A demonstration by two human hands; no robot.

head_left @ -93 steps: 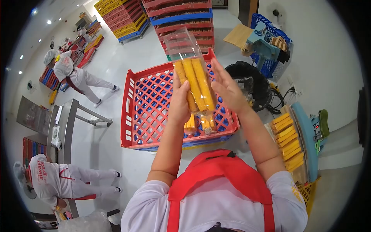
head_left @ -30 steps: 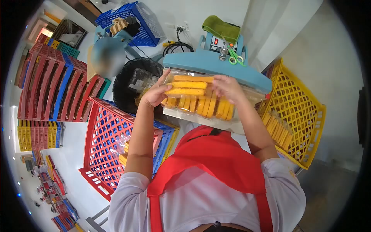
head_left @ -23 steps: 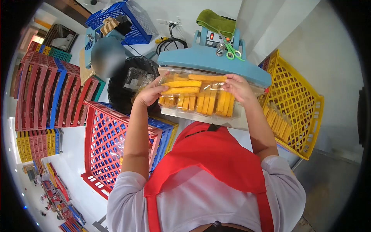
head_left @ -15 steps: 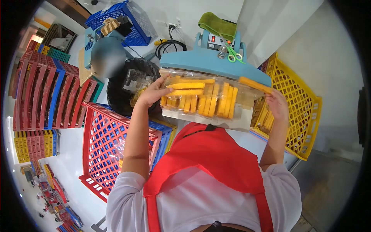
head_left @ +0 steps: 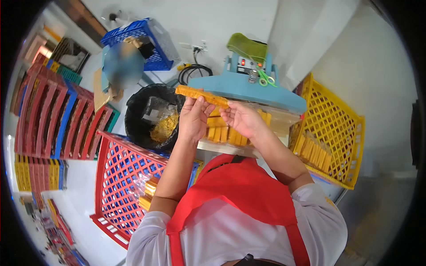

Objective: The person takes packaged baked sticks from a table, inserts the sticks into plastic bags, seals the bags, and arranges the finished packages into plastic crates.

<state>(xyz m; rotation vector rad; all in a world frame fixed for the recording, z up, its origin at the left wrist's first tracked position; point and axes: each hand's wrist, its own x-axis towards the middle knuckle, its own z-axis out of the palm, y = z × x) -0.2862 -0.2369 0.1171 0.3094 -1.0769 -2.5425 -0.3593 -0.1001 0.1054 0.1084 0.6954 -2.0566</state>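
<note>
In front of the light-blue machine, I hold a ridged yellow-orange food stick lengthwise. My left hand pinches it near the middle with thumb and fingers. At its right end, the fingers of my right hand are closed on the tip. Below the hands, more yellow sticks lie side by side on the machine's pale front ledge, in what looks like clear plastic. My hands and forearms cover part of that row.
A black-lined bin with yellow scraps stands left. Near my left arm is a red crate with bagged sticks; at right, a yellow crate holds packed sticks. Green scissors and a green cloth rest on the machine.
My right hand has brought the stick from the right side to the middle. My left hand has left the pack's left end and now grips the stick too.
</note>
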